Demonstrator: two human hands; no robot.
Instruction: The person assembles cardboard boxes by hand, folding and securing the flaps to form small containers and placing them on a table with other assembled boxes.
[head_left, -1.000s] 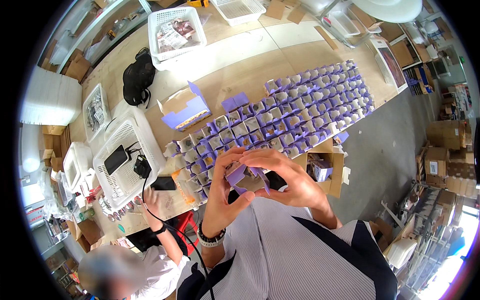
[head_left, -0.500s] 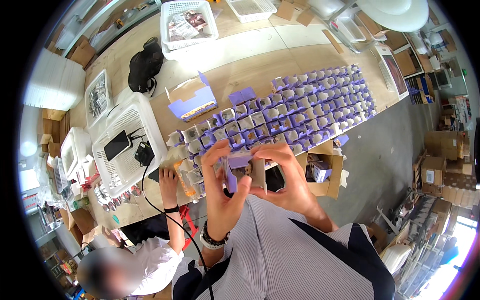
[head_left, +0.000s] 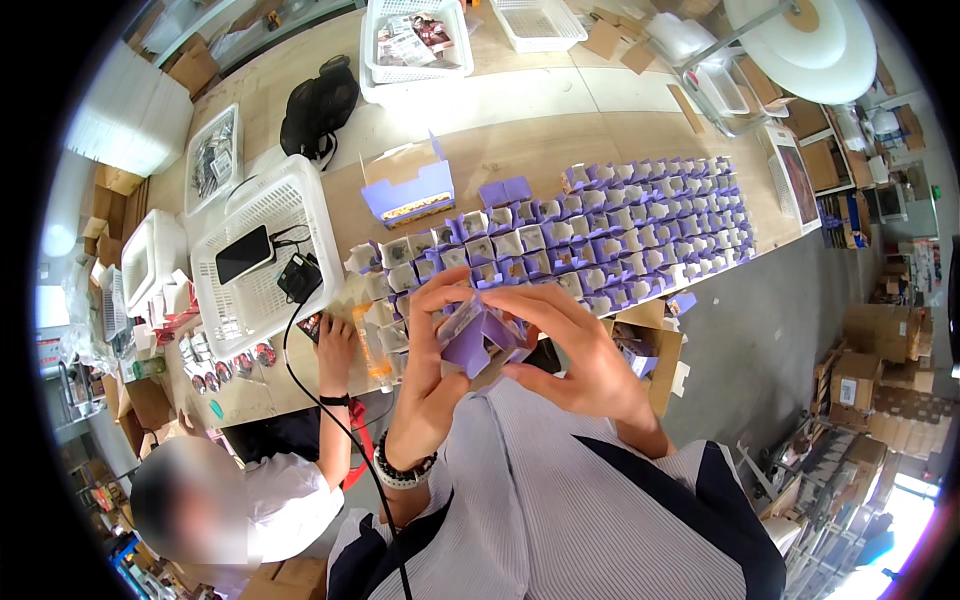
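Subject of inspection: 1 small purple carton, held up before the chest, above the near edge of the table, with its flaps standing apart and its body tilted. The step in hand appears to be the handling of those flaps. In this inspector's judgement, it is done well with light pressure at the corners, 1 hand steadying the walls while the other works each flap along its crease; a hard squeeze could buckle the thin board. The left hand is curled around the carton's left side, thumb near and fingers beyond, the gap narrowed to the carton's width. The right hand is arched more widely, its fingertips at the far upper edge and its thumb by the near right corner (the exact contact of that thumb cannot be confirmed). Whether the carton has contents cannot be told. Beyond the hands stand close rows of open cartons, purple outside and pale within, and past them a larger purple box with a raised back. At left, a co-worker's hand rests near a white basket.
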